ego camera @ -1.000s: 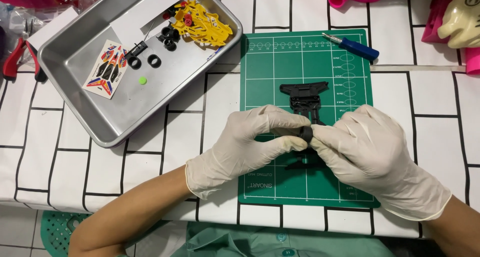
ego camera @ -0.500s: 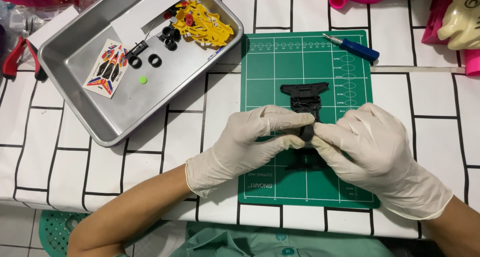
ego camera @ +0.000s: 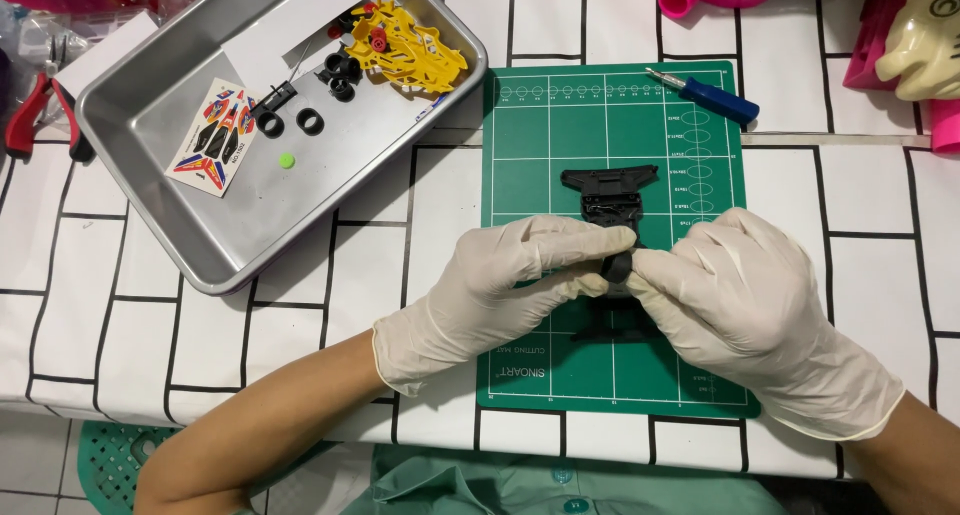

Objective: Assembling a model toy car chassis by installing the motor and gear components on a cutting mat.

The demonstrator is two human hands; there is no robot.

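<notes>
White cloth ruled with black brick-like lines covers the table [ego camera: 300, 305], and on it lies a green cutting mat [ego camera: 545, 145] where the work happens.

Both hands wear thin, cream-coloured gloves. The left hand [ego camera: 505, 280] and the right hand [ego camera: 745, 295] meet fingertip to fingertip over the middle of the mat, pinched together on a small black tyre [ego camera: 617, 266], a round, rubbery-looking ring of which only a dark sliver shows between the glove tips. Neither hand is clearly nearer; the ring sits right at the junction of the two.

Directly under and beyond the fingers lies the black toy car chassis [ego camera: 610, 193], matte moulded plastic. Its long axis runs straight away from the person, with a wide bumper end on the far side of the fingers and the near end peeking out below the knuckles. The tyre is held just against the chassis's mid-section.

Farther out, beyond the right hand, a blue-handled screwdriver [ego camera: 705, 93] lies slantwise across the mat's far corner. Well away past the left hand sits a brushed metal tray [ego camera: 150, 115] holding more black tyres [ego camera: 290, 125], a yellow plastic parts frame [ego camera: 405, 45], a sticker sheet [ego camera: 212, 137] and a tiny green piece [ego camera: 287, 160]. Red-handled pliers [ego camera: 35, 115] lie beside the tray's far-left edge.
</notes>
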